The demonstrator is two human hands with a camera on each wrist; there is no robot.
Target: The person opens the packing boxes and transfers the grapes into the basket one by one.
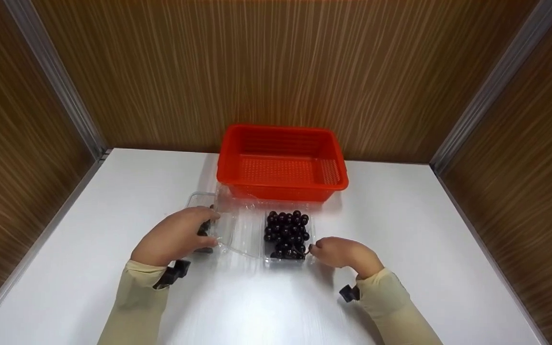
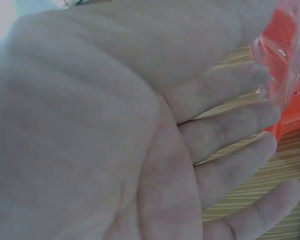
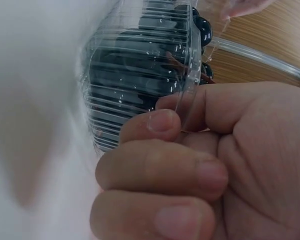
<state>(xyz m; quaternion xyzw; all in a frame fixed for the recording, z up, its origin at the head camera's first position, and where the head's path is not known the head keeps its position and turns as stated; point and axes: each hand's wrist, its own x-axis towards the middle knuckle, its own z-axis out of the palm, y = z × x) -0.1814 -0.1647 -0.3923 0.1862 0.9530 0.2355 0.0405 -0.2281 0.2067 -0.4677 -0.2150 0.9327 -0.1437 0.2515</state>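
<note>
A clear plastic box [image 1: 266, 256] holds dark grapes [image 1: 285, 230] with a brown stem near its front right corner. Its raised clear lid [image 1: 230, 225] extends leftward. My right hand [image 1: 340, 251] pinches the box's right rim between thumb and curled index finger; in the right wrist view, grapes [image 3: 135, 70] show through the ribbed wall. My left hand [image 1: 180, 235] is at the lid's left end, thumb and fingers apart. In the left wrist view, its straight fingers [image 2: 230, 130] reach to the crinkled clear plastic [image 2: 290, 55]; exact contact cannot be told.
A red plastic basket [image 1: 281, 189] stands behind the box, close to the back wood-grain panel [image 1: 276, 62]. Partly hidden under my left hand is another clear container [image 1: 199, 194] with dark contents. Side panels border the white table [image 1: 400, 215].
</note>
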